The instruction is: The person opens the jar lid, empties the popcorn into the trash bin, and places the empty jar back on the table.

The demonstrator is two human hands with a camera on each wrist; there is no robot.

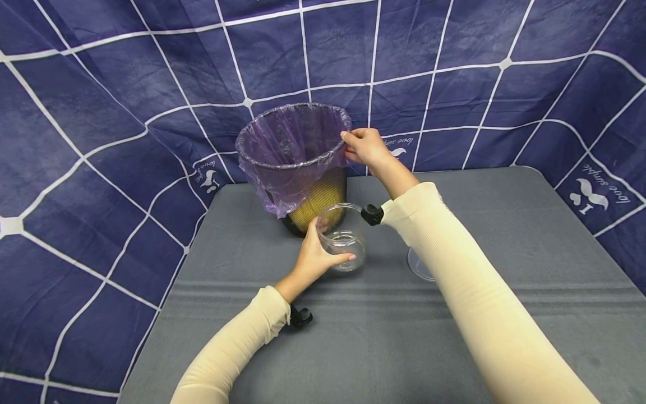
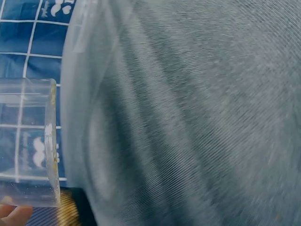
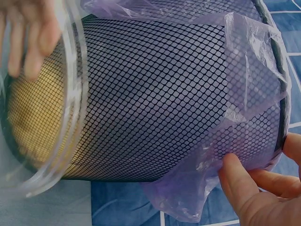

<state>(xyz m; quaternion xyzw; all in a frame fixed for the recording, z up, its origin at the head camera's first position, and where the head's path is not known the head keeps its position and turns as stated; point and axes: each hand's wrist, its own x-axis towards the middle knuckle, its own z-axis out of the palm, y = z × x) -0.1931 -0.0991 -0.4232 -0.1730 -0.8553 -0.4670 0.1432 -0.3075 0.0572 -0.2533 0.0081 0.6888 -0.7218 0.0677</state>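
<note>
My left hand (image 1: 315,255) holds a clear, wide-mouthed jar (image 1: 357,247) in front of the bin, thumb on its near side. Only the jar's end and a fingertip show in the left wrist view. A black mesh trash bin (image 3: 155,94) stands behind it, lined with a purple trash bag (image 1: 280,188) folded over the rim. My right hand (image 1: 368,147) pinches the bagged rim at the bin's right side. In the right wrist view, its thumb and fingers (image 3: 240,181) lie against the bag at the rim. Yellow shows through the bin's lower mesh.
On the grey cloth-covered table (image 1: 373,342) lies a clear round disc (image 1: 418,268), partly hidden by my right sleeve (image 1: 469,280). Blue cloth with white lines (image 1: 429,39) hangs behind the table and along both sides.
</note>
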